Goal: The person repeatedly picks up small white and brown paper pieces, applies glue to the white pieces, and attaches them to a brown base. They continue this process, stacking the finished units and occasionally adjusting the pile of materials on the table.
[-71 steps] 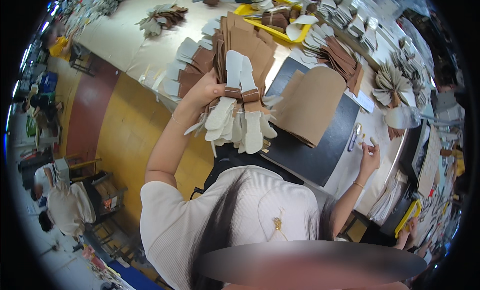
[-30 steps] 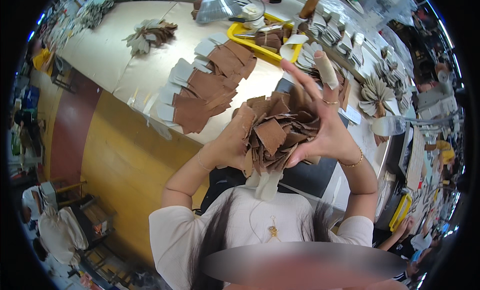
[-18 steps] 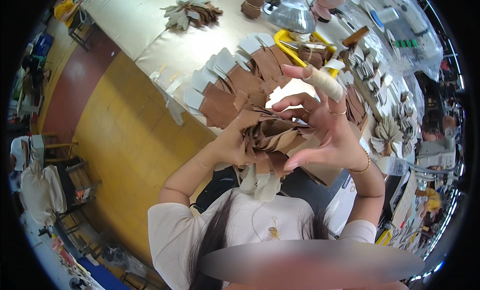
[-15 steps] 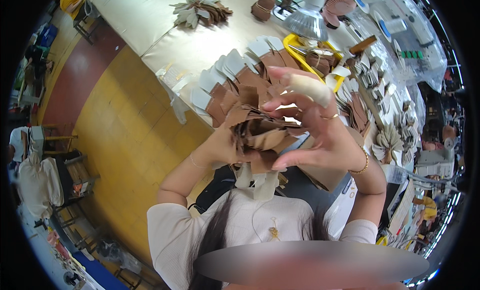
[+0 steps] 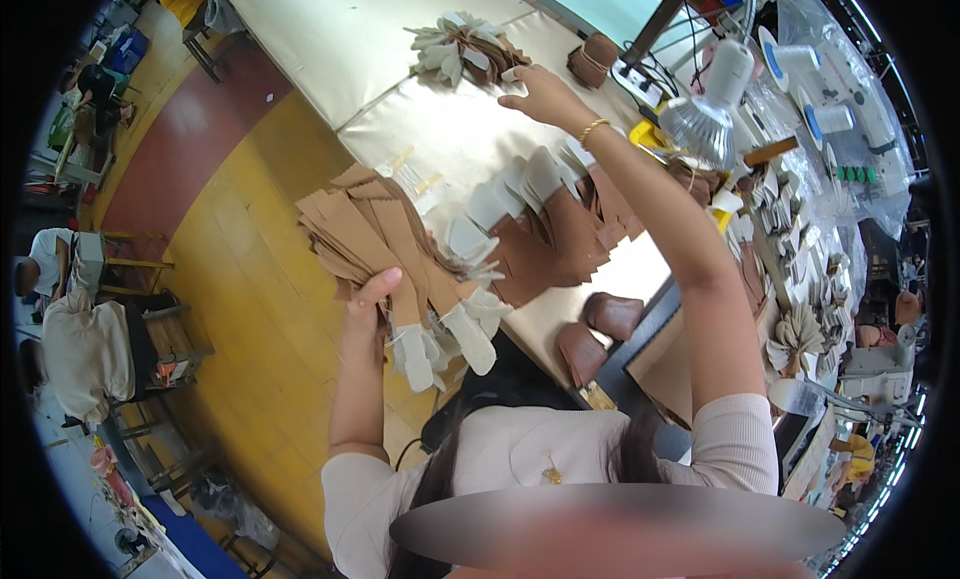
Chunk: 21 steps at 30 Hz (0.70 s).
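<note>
My left hand (image 5: pixel 368 304) is closed round a thick bundle of brown leather strips (image 5: pixel 385 239) with pale fabric tabs, held up beside the table's near left edge. The thumb lies across the strips, and the tabs point down and to the right. Stretched far over the table, my right hand (image 5: pixel 548 99) holds nothing I can see, its thumb and forefinger apart. Those fingertips are at the right edge of a fanned pile of brown and pale pieces (image 5: pixel 465 51); whether they touch it I cannot tell. Overlapping brown pieces with pale ends (image 5: pixel 555 224) lie below that arm.
Two brown curved pieces (image 5: pixel 582 354) rest at the near table edge. A tied brown roll (image 5: pixel 593 59) stands at the back, and a lamp (image 5: pixel 705 109) hangs over a yellow tray (image 5: pixel 648 137). Stacks of pale pieces (image 5: pixel 785 204) line the right side.
My hands have parted: the left carried the brown bundle leftward and turned it tabs-down, while the right left it and reached far across the table. The view has shifted too.
</note>
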Motion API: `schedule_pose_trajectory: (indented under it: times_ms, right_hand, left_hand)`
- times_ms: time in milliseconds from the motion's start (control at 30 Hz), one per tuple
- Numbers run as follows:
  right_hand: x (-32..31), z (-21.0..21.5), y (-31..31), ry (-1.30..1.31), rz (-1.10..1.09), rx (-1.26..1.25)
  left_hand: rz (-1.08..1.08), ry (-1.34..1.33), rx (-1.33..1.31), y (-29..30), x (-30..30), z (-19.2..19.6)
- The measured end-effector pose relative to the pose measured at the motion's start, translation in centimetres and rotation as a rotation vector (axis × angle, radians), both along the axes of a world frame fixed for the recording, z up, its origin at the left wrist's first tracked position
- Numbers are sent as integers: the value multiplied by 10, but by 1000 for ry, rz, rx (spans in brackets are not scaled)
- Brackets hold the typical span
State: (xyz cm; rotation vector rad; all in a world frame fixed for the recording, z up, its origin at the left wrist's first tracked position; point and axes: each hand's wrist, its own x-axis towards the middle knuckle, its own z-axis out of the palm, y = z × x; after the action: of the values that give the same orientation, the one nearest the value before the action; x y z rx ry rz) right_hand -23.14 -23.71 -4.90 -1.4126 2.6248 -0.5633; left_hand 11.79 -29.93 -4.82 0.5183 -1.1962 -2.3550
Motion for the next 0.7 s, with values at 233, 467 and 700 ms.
schedule_pose_trajectory:
  times_ms: [233, 467, 700]
  right_hand:
    - [-46, -49, -72, 325, -255, 50]
    - [-77, -65, -101, 85, -287, -51]
    - [-55, 9, -60, -384, -222, -408]
  left_hand:
    - [160, -97, 140, -35, 0, -21]
    - [372, -103, 108, -101, -34, -24]
    - [463, -45, -75, -196, -124, -29]
